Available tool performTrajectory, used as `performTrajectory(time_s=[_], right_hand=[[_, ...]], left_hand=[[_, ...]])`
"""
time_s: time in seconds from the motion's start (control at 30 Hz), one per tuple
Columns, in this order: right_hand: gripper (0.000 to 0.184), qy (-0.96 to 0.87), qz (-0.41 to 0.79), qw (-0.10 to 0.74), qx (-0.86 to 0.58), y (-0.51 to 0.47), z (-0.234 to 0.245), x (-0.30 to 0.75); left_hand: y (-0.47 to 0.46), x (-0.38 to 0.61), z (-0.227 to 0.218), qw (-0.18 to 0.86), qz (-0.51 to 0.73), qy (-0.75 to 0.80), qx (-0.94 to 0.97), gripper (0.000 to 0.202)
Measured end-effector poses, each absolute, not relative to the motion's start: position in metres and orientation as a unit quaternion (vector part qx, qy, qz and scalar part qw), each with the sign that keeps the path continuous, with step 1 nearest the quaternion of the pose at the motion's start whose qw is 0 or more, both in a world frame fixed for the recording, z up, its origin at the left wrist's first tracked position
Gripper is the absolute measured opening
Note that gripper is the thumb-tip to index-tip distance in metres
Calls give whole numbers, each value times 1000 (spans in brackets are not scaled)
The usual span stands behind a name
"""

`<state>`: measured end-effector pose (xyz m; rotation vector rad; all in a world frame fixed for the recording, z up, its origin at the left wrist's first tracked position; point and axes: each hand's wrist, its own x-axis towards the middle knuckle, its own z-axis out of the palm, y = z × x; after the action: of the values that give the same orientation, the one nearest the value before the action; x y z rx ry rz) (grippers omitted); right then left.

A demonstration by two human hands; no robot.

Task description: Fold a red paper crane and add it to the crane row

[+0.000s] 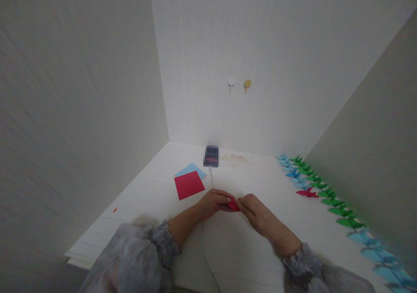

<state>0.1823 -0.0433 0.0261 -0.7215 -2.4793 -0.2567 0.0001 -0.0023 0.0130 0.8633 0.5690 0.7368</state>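
Note:
Between my two hands, above the middle of the white table, is a small folded piece of red paper (232, 205). My left hand (213, 202) grips it from the left with thumb and fingers. From the other side, my right hand (254, 211) pinches its right edge. Fingers cover much of the paper, so its exact folded shape is partly hidden. Left of my hands lies a flat square sheet of red paper (189, 185), overlapping light blue paper (192, 169).
Rows of folded paper cranes line the right side: green ones (335, 203), light blue ones (379, 255) and a red one (307, 192). A phone (211, 156) with a cable (206, 258) rests by the back wall. Two hooks (247, 84) hang there. Walls enclose three sides.

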Motion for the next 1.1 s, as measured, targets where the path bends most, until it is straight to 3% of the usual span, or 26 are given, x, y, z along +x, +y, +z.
performTrajectory(time_s=[0.13,0.33,0.57,0.73,0.9,1.1], right_hand=[[32,-929,-88,229,-276,-44,27,183],[33,-929,-61,237,-278,-46,29,183],[32,-888,26,345,-302,-42,22,183],[20,-793,135,434,-405,-41,24,172],[18,-731,169,437,-497,-39,23,165],[15,-741,126,443,-488,-41,18,167]], left_hand=[[-3,0,14,798,349,257,419,22],[-5,1,16,772,339,276,462,26],[-2,1,15,739,345,282,505,30],[0,3,14,652,364,299,594,29],[-2,1,19,562,363,307,677,28],[-3,1,20,587,386,331,630,26]])
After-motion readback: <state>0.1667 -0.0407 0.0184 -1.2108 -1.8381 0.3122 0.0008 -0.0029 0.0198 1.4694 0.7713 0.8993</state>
